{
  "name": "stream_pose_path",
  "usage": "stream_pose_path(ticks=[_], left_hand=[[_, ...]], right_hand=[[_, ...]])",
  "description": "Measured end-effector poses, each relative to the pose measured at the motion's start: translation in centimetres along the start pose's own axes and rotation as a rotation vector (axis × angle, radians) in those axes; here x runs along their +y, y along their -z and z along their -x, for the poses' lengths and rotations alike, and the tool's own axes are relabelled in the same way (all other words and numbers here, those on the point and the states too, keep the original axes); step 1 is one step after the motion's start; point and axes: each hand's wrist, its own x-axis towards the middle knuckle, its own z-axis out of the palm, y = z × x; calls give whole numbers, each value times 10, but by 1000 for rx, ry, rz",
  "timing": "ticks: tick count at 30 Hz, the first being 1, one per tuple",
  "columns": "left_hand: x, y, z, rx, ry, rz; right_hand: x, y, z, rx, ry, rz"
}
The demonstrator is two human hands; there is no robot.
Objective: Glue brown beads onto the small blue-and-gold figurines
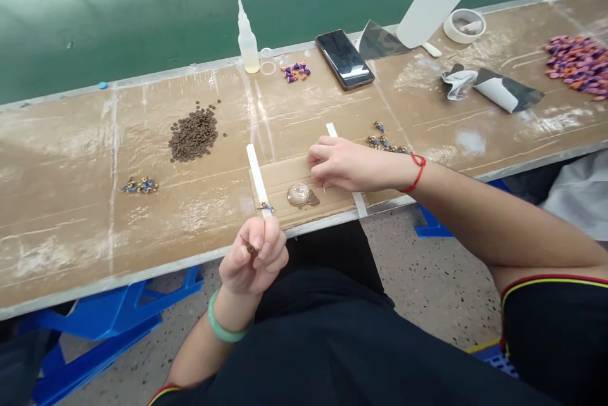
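Low in mid-frame, my left hand [254,258] pinches a brown bead [249,248] just below the table [71,203], while my right hand [335,165], at centre, grips a thin pin [325,189] beside the glue blob [299,194] (tip barely visible).

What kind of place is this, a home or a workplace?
Most likely a small-parts assembly workshop or factory line: a long cardboard-covered workbench runs beside a green belt, with a pile of small brown pieces, a squeeze bottle and a heap of purple and orange pieces laid out on it.
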Motion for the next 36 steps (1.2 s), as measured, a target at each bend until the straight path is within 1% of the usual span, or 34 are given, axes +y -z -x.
stream_pose_path(ticks=[3, 6, 8, 10, 13, 14, 16, 18, 22, 24, 26, 28, 32, 36], left_hand=[[1, 1, -1, 15, -8, -15], [3, 0, 0, 16, -3, 19], [3, 0, 0, 13, -5, 50], [4, 1, 2, 11, -15, 71], [4, 3, 3, 31, -23, 67], [3, 4, 3, 40, -21, 56], [2, 5, 2, 48, -12, 33], [1, 6, 2, 37, -5, 21], [-5, 5, 0, 32, 2, 12], [-7, 4, 0, 42, 9, 10], [-8, 4, 0, 49, 12, 10], [-8, 4, 0, 56, 12, 3], [-9, 6, 1, 78, 12, -39], [-11, 7, 0, 106, 7, -77]], right_hand=[[0, -1, -2, -55, 35, 30], [-1, -3, 1, -54, 36, 55], [-2, 1, 6, -37, 14, 74], [-2, 13, 13, 62, -45, 88], [-4, 35, 23, 294, -146, 92], [-6, 40, 26, 340, -162, 88], [-13, 45, 29, 384, -176, 59], [-24, 40, 29, 428, -219, -28], [-55, 21, 19, 560, -376, -392], [-68, 14, 12, 607, -349, -491], [-75, 9, 5, 635, -269, -452], [-77, 5, 0, 643, -224, -347], [-72, 1, -5, 585, -205, -185], [-69, -3, -6, 564, -175, -137]])
